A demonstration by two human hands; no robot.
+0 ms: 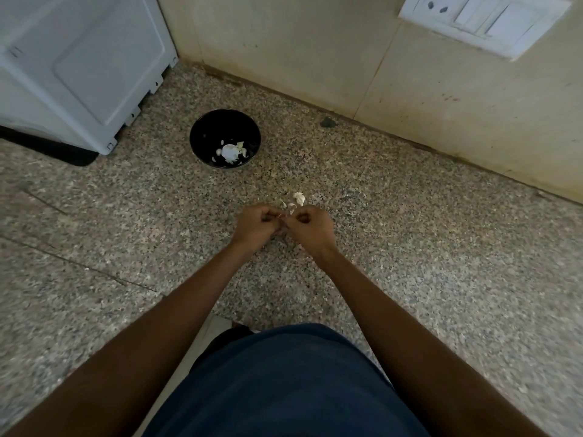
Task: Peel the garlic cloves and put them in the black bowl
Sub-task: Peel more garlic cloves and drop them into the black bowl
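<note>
- While both forearms reach forward over the speckled stone counter [441, 279], the person's dark blue garment [284, 383] fills the nearest part of the view, well short of the black bowl [202, 134]
- Left hand [257, 223]: nearer than the bowl, fingers curled, thumb and fingertips pinching something very small where the two hands meet
- Right hand [310, 227]: just beside the left hand, likewise curled, its fingertips pinching at the same spot
- Item held: too small and too hidden to identify with certainty; judged to be a garlic clove [283, 217], with a sliver of pale skin showing between the fingertips
- Just beyond the hands, toward the bowl's side of the counter, lie loose pale garlic pieces [298, 198]; whether these are shed skins or unpeeled cloves cannot be told
- Black bowl: well apart from the hands, farther off and to their left, holding white garlic pieces [229, 152] at its bottom
- Beside the bowl, farther left, stands a white appliance [79, 67]; behind the bowl rises the beige wall [315, 58], carrying a white switch plate [482, 18]
- Step in hand, as judged: stripping skin from one clove, task partly done
- Next move calls for freeing the last skin, then a reach forward and left to release the clove over the bowl
</note>
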